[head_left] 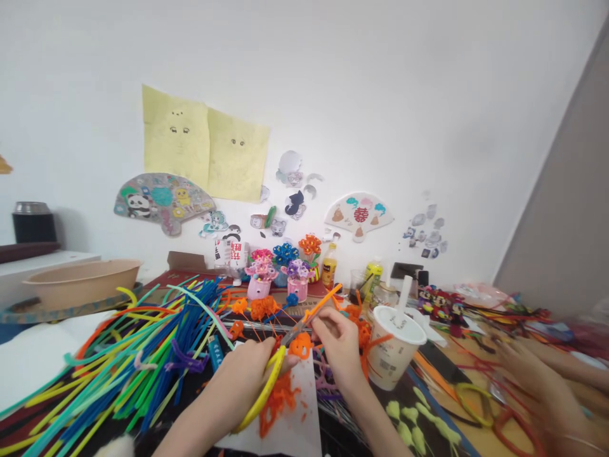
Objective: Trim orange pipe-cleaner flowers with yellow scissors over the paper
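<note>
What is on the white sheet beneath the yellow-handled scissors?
A fuzzy orange clump and small orange scraps lie on the white sheet. The left hand and yellow-handled scissors hide part of it; anything directly behind them cannot be seen.

Yellow-handled scissors [276, 374] are slanting across the middle, their metal blades pointing toward the far right and reaching the near end of an orange pipe cleaner [324, 301], which is sticking out fairly straight, tilting up rightward.

Bare forearms [202, 409], bare hands [339, 343]
</note>
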Demonstrator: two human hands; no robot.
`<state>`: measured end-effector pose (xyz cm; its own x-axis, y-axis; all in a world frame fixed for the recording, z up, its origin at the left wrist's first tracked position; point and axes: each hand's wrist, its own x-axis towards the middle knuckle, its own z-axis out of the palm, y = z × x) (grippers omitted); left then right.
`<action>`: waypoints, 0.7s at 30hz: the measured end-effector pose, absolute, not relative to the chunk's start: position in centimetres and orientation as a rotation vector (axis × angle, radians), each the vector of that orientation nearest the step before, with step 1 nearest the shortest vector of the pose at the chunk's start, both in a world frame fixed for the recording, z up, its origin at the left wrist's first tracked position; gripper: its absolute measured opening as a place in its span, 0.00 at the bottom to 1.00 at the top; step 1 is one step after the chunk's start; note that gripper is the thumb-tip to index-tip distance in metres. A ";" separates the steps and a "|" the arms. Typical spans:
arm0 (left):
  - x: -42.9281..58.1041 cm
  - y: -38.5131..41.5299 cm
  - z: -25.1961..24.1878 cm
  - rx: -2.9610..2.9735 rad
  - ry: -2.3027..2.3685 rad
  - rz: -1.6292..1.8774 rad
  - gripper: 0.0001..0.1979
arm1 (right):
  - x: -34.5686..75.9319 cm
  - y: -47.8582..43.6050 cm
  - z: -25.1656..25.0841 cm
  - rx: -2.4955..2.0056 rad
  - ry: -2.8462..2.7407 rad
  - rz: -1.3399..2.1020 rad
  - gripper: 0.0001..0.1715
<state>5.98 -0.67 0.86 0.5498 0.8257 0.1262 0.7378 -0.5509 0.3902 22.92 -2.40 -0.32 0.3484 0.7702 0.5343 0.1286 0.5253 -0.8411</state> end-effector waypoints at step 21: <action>5.8 -1.3 1.1 2.504 1.321 0.384 0.24 | 22.7 -2.1 -1.0 -0.956 -1.071 0.499 0.06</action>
